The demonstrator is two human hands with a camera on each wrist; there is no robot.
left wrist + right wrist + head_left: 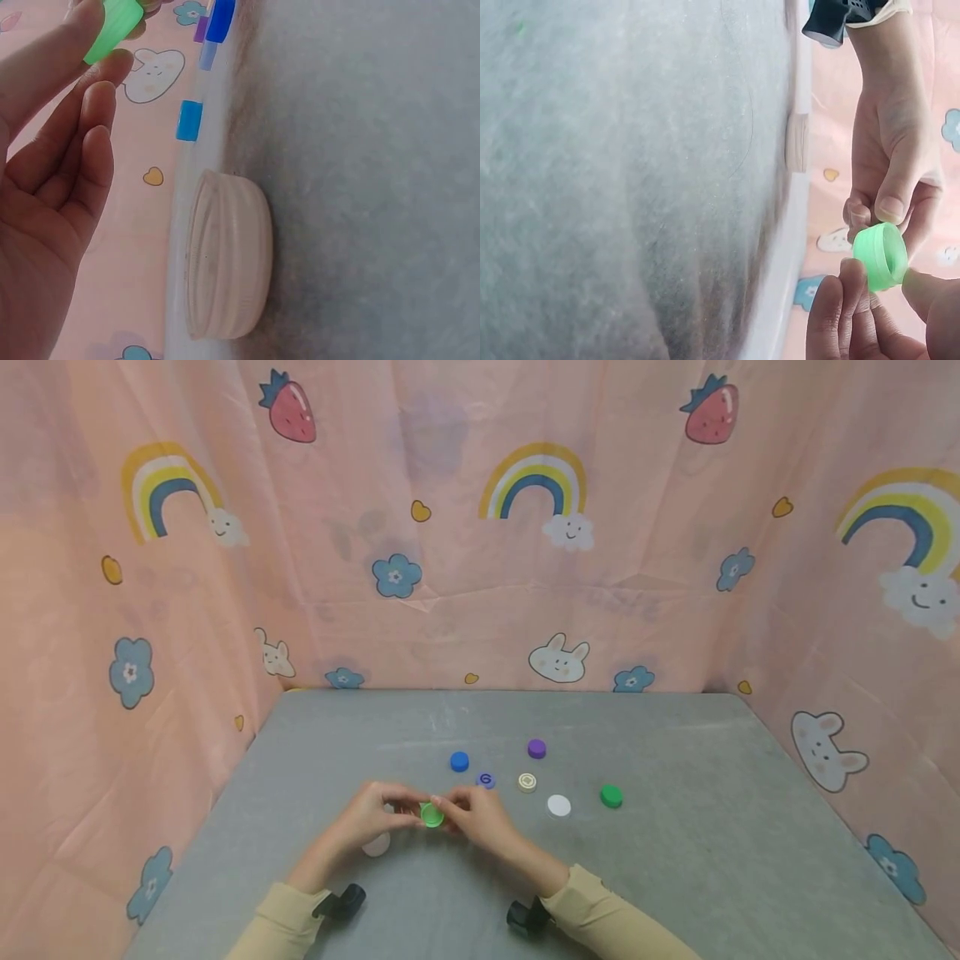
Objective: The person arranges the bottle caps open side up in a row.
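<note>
Between both hands, raised off the table, is a light green bottle cap [432, 816], its hollow side facing the head camera. My left hand [375, 814] pinches it from the left with thumb and fingers. From the other side my right hand [480, 817] grips its edge, thumb and fingertips on the rim in the right wrist view, where the cap [880, 256] shows as a short ring-like shape. Below the left hand lies a whitish, translucent cap [232, 255], partly covered by that hand in the head view.
Beyond the hands lie a blue cap [460, 762], a pale purple cap [486, 780], a purple cap [536, 749] and a cream cap [527, 782]. Farther right are a white cap [558, 807] and a darker green cap [611, 796]. Pink curtain [465, 635] surrounds the grey table [675, 877].
</note>
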